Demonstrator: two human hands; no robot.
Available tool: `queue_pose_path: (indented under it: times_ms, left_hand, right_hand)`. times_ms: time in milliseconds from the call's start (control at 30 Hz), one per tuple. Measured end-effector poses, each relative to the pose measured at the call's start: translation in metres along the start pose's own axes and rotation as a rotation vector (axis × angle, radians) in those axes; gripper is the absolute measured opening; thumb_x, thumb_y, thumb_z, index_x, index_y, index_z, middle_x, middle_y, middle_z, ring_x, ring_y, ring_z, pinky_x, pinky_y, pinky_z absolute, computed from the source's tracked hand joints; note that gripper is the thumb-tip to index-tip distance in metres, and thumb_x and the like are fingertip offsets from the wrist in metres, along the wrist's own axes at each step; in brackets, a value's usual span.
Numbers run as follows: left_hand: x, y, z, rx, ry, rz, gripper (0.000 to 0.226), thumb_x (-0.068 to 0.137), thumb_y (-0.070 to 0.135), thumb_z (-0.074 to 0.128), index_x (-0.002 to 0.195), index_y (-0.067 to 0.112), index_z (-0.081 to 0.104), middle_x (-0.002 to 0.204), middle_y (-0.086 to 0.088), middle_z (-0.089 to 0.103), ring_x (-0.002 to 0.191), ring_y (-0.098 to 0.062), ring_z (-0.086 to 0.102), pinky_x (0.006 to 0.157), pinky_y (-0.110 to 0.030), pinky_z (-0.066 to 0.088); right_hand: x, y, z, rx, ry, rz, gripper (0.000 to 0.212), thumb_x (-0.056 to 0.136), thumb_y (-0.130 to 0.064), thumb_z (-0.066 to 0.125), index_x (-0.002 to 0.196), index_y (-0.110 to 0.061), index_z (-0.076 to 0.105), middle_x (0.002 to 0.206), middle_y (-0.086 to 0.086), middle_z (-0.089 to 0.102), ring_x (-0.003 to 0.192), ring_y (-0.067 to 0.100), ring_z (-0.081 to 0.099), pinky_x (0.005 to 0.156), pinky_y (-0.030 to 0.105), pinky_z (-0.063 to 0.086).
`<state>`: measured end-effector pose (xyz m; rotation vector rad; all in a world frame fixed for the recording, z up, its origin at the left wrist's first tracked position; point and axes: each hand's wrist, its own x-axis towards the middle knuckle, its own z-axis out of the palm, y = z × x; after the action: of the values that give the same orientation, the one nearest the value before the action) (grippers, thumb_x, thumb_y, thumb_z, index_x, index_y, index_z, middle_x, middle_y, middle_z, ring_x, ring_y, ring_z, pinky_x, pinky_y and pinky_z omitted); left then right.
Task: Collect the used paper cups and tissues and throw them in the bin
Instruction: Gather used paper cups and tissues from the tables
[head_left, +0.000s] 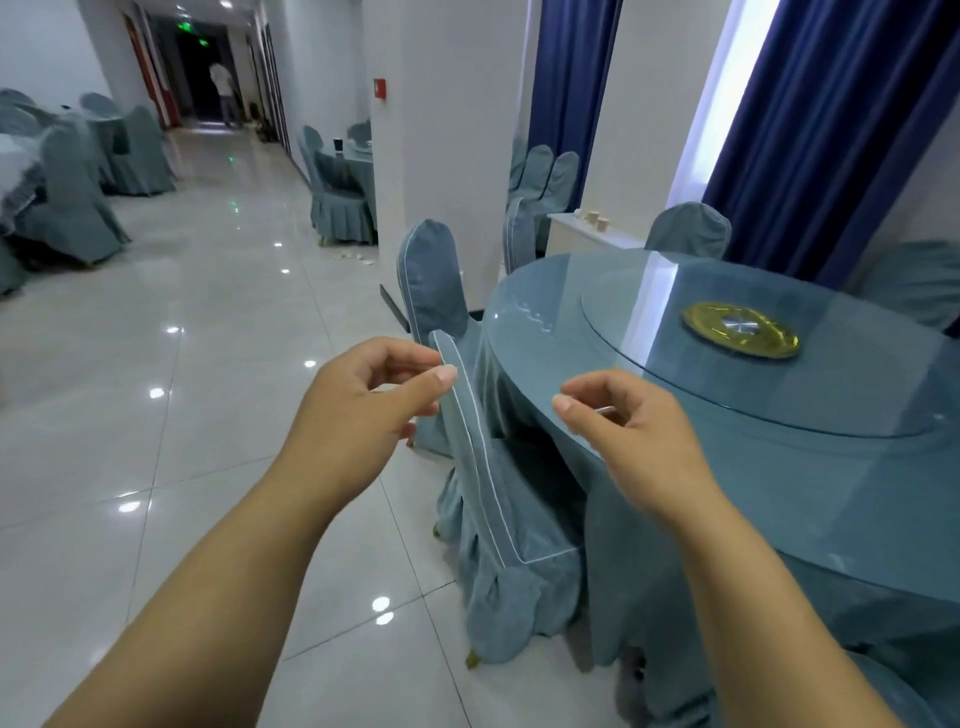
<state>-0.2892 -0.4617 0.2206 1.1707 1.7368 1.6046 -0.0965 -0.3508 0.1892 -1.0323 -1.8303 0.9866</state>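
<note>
I see left hand (363, 410) loosely curled, empty, beside chair back (467, 457); right hand (634, 436) likewise, over tabletop (779, 467) near edge. Paper cups (598, 222) on far ledge (582, 236).

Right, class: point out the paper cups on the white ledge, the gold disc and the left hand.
paper cups (601, 223): head view, side of a cup
gold disc (740, 328): head view, its silver centre
left hand (358, 410): head view, back of the hand
</note>
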Motion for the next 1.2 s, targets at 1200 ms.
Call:
queue_pose_path:
  times_ms: [1200]
  left_hand:
    - [0.688,-0.204,-0.398,-0.032,0.036,0.018,0.014,0.081,0.032,0.072,0.093,0.025,0.067,0.091,0.0,0.072,0.08,-0.015,0.071,0.079,-0.04,0.057]
  right_hand:
    - [0.6,-0.082,0.574,0.005,-0.044,-0.087,0.01,0.084,-0.04,0.064,0.093,-0.034,0.062,0.089,-0.011,0.067,0.086,0.006,0.063,0.075,0.023,0.053]
